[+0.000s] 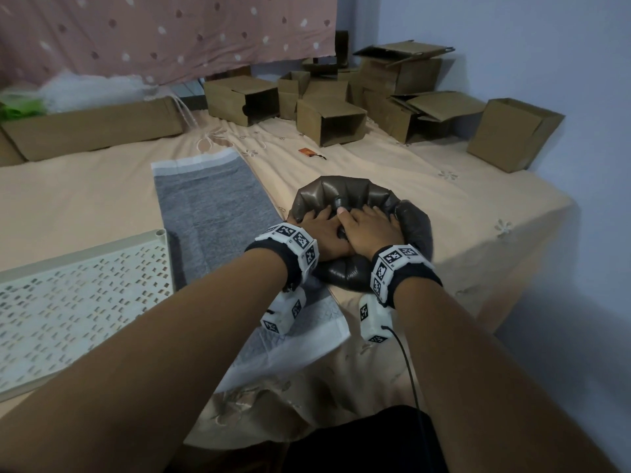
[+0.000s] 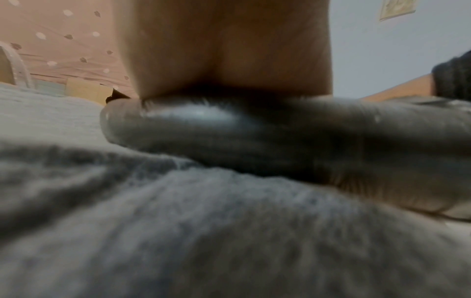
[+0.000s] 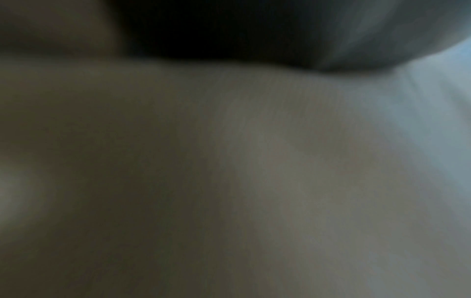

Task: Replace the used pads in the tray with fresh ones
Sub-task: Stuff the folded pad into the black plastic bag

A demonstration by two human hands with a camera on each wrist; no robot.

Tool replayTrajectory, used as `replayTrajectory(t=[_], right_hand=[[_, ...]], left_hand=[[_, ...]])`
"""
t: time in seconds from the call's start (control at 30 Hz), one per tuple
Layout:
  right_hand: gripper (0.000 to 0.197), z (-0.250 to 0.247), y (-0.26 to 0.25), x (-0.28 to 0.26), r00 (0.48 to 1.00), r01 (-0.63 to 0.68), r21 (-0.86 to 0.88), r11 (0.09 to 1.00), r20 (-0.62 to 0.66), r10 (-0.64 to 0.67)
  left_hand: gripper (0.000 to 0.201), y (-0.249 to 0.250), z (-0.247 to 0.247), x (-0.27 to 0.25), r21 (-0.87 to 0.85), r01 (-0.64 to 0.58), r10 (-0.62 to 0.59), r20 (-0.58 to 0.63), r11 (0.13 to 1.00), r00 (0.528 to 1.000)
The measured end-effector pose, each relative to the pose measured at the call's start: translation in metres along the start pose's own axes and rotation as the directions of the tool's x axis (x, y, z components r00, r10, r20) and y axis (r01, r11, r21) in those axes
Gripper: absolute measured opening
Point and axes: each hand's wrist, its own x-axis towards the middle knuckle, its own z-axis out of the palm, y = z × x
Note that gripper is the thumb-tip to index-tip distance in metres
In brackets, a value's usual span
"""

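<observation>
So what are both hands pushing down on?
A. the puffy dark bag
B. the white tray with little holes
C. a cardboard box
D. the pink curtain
A: in the head view the left hand and the right hand lie side by side on top of the puffy dark bag, pressing into it; the white tray sits off to the left, untouched.
</observation>
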Motion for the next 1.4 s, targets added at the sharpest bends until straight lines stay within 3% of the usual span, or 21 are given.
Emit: replayTrajectory(t=[0.2, 0.33, 0.73, 0.97, 1.4], right_hand=[[0.067, 0.001, 0.000, 0.003, 1.000, -0.003, 0.000, 1.000, 0.019, 0.003], [0.066, 0.004, 0.001, 0.005, 1.000, 0.006, -0.014, 1.000, 0.027, -0.005], [0.070, 0.009, 0.004, 0.009, 1.000, 0.017, -0.032, 0.999, 0.009, -0.017], [0.067, 0.010, 0.007, 0.014, 0.997, 0.061, -0.120, 0.991, 0.051, -0.055], [0.068, 0.015, 0.010, 0.016, 0.996, 0.087, -0.120, 0.989, 0.039, -0.083]], left_hand=[[0.101, 0.004, -0.001, -0.005, -0.037, 0.012, -0.012, 0.008, 0.999, 1.000], [0.090, 0.003, -0.002, -0.006, -0.077, 0.006, -0.005, 0.010, 0.997, 1.000], [0.081, 0.009, -0.004, -0.015, -0.082, -0.039, 0.036, -0.035, 0.996, 0.999], [0.087, 0.001, 0.003, 0.000, -0.117, -0.047, 0.043, -0.034, 0.992, 0.998], [0.094, -0.003, 0.011, 0.007, -0.119, -0.055, 0.049, -0.056, 0.991, 0.997]])
